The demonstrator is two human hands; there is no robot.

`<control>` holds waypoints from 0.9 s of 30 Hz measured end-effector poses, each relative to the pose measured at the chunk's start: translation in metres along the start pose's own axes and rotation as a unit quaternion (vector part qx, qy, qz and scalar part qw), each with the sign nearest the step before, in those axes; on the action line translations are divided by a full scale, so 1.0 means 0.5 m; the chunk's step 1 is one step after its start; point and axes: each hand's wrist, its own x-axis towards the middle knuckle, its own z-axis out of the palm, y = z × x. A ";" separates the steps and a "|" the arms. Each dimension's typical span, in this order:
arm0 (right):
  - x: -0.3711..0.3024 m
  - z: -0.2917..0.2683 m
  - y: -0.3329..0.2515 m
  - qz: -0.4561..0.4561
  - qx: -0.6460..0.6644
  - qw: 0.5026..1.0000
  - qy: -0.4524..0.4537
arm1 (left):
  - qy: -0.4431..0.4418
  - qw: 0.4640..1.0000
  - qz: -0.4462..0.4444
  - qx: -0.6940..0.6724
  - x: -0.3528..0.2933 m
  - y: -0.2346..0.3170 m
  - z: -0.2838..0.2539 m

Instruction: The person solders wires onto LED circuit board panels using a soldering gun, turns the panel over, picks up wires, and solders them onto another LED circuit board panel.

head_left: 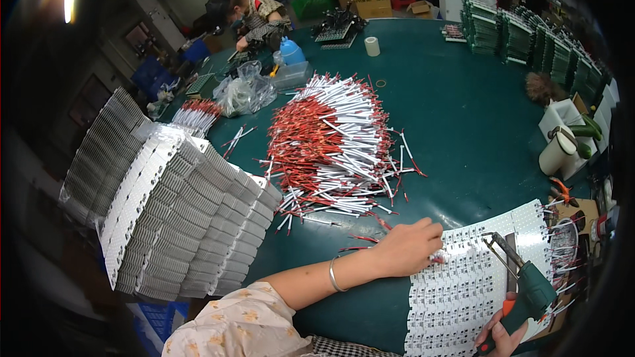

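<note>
My left hand, with a silver bangle on its wrist, reaches over the left part of a white circuit board panel. Its fingers are closed on several red-and-white wires; their red ends stick out to the left, and a short bit shows beside the fingertips over the panel. At the lower right, my right hand is wrapped round the handle of a green soldering gun. The gun's metal tip points up and left above the panel, which carries rows of small black parts. Wires stand out along the panel's right edge.
A large heap of red-and-white wires lies mid-table. Tall stacks of white panels stand at left. Orange-handled pliers and a white cylindrical container are at right, with green boards behind. Another person works across the table.
</note>
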 end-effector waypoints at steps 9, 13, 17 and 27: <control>-0.005 -0.026 0.010 0.005 -0.005 1.000 -0.021 | 0.021 0.996 -0.075 -0.047 -0.014 -0.023 0.044; -0.004 -0.029 0.015 0.010 -0.002 1.000 -0.026 | 0.070 0.989 -0.086 -0.097 -0.014 -0.005 0.039; -0.005 -0.020 0.001 -0.003 0.003 1.000 -0.013 | 0.081 0.995 -0.011 -0.058 -0.030 -0.015 0.049; 0.005 -0.004 -0.028 -0.022 0.000 1.000 0.000 | 0.035 0.996 -0.072 -0.050 -0.007 -0.003 0.025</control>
